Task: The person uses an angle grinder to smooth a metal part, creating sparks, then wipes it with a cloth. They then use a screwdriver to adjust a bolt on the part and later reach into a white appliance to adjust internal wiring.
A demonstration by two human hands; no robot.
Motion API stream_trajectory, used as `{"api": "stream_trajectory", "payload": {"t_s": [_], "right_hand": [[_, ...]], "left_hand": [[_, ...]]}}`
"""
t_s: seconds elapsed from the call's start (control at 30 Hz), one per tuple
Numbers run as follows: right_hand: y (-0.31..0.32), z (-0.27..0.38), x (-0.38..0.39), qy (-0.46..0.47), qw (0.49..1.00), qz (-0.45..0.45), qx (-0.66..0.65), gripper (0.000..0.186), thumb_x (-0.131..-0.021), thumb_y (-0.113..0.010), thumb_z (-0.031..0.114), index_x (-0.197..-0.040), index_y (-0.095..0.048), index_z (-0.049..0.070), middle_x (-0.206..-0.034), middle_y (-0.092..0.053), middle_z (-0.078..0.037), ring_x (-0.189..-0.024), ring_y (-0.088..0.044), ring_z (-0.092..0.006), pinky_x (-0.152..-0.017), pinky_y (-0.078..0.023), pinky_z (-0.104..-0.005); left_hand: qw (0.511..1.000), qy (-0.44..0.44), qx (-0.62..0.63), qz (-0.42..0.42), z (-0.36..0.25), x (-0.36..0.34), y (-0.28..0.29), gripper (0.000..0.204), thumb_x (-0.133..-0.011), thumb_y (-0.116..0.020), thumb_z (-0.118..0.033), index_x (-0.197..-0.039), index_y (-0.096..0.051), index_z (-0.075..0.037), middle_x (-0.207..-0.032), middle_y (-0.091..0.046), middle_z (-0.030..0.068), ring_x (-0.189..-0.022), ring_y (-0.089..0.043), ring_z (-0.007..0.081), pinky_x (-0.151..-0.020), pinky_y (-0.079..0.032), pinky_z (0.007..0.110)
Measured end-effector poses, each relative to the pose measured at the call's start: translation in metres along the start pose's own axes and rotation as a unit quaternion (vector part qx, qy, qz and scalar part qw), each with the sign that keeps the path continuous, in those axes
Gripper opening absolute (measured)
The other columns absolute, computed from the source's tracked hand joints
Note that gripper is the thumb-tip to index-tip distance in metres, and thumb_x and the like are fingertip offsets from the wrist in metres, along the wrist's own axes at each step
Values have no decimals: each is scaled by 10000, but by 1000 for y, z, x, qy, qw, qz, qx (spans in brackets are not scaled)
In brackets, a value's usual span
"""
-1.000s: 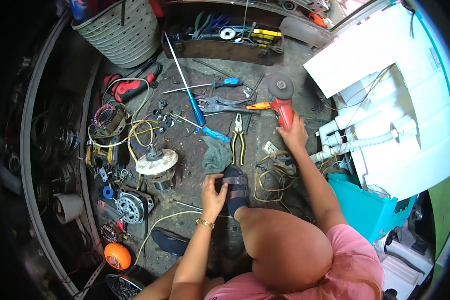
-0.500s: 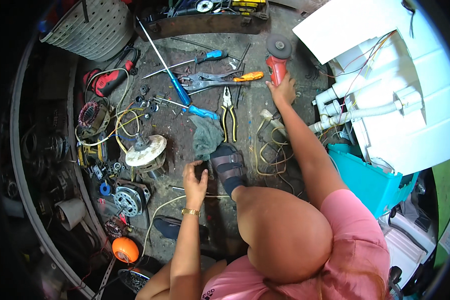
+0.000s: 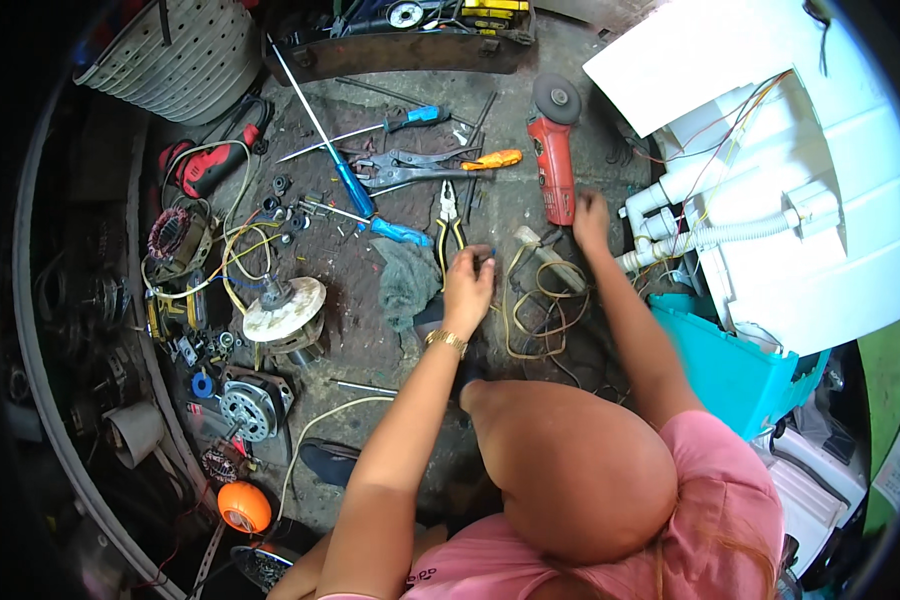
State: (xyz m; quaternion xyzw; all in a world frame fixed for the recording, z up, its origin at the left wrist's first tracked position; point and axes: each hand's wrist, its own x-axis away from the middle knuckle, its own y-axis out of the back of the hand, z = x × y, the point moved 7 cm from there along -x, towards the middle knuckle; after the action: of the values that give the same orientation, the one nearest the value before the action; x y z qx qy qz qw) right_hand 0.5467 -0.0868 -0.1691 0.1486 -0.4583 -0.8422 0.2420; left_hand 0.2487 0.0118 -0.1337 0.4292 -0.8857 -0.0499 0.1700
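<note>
A red angle grinder (image 3: 553,165) with a dark grey disc lies on the floor, disc end away from me. Beside its rear end is my right hand (image 3: 592,222), fingers curled; whatever they hold is hidden. My left hand (image 3: 469,287) hovers by the yellow-and-black handles of the pliers (image 3: 450,215), thumb apart from the fingers and nothing in it. A grey-green rag (image 3: 408,282) lies just left of that hand. Between my two hands runs a loose coil of pale cord (image 3: 545,300). My sandalled foot is partly hidden under the left wrist.
Blue-handled screwdrivers (image 3: 353,190), locking pliers (image 3: 410,165) and an orange-handled tool (image 3: 495,160) lie ahead. Motor parts (image 3: 250,408) and a white disc on a shaft (image 3: 285,310) stand left. A white appliance panel (image 3: 770,250) and teal bin (image 3: 730,360) stand right.
My right hand has slid from the grinder's body back toward its rear end, and the grinder now points straighter. My left hand has moved up and right, from near my foot to the pliers' handles.
</note>
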Motion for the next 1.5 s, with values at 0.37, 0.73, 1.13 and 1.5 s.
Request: {"api": "stream_trajectory", "payload": {"t_s": [0.37,0.73,1.13,1.5], "right_hand": [[-7,-43,54,-138,950,266,-90,225,-889,-543,53,-1057,-664,-36,-809,-660,-66,-713,-585,-126,-664,-478,-277],[-35,-24,70,-221,880,400,-128,453,-782,-805,426,-918,-714,4,-759,-651,-25,-695,-570,-120,-643,-444,-256],[-44,-16,72,-231,908,261,-231,415,-728,-865,216,-1009,-663,-14,-831,-688,-52,-680,-607,-152,-634,-491,-307],[12,14,99,-85,964,177,179,410,-771,-735,504,-918,-729,122,-1119,-572,-142,-1138,-515,-399,-897,-399,-637]], "left_hand": [[907,300,263,135,65,-18,-96,544,-981,-567,-249,-1421,-343,-21,-839,-670,79,-602,-608,130,-492,-485,283],[980,190,49,16,49,-22,-87,666,-765,-833,-369,-1144,-466,38,-994,-644,194,-921,-639,288,-817,-506,374],[988,149,-15,-38,51,-15,-88,648,-791,-800,-368,-1150,-548,110,-1052,-667,293,-984,-671,387,-825,-521,406],[977,159,141,-21,32,-9,-94,663,-795,-815,-332,-1158,-460,96,-1070,-620,239,-967,-631,288,-857,-501,373]]}}
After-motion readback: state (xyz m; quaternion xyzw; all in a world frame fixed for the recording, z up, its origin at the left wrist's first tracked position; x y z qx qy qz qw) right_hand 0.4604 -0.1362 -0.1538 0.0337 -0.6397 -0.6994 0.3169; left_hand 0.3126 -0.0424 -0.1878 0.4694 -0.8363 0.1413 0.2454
